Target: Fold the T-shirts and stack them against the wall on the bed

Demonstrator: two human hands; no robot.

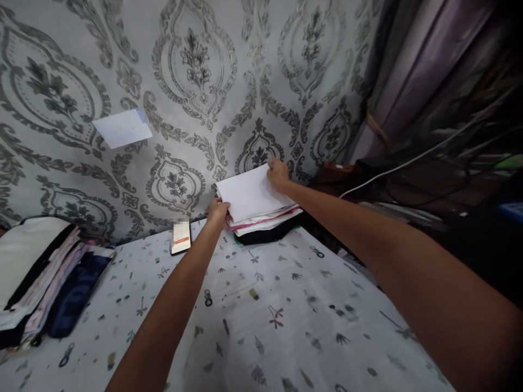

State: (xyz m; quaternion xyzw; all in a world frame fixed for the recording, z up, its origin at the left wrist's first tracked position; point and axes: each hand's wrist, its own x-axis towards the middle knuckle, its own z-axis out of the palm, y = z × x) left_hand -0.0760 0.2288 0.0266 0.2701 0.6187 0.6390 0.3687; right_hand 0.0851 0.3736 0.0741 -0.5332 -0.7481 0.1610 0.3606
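Observation:
A folded white cloth point(249, 197) lies on top of a stack of folded clothes point(267, 233) against the wall, with white, pink-edged and black layers below it. My left hand point(219, 212) grips the near left corner of the white cloth, fingers closed. At the cloth's far right corner, my right hand point(278, 175) is closed on its edge. The fingertips of both hands are partly hidden.
A phone point(181, 238) with a lit screen lies left of the stack on the patterned sheet point(245, 326). Another clothes pile point(44, 272) is at the far left. White paper point(122, 128) is on the wall. A white cable point(392, 166) and curtain point(417, 71) are at right.

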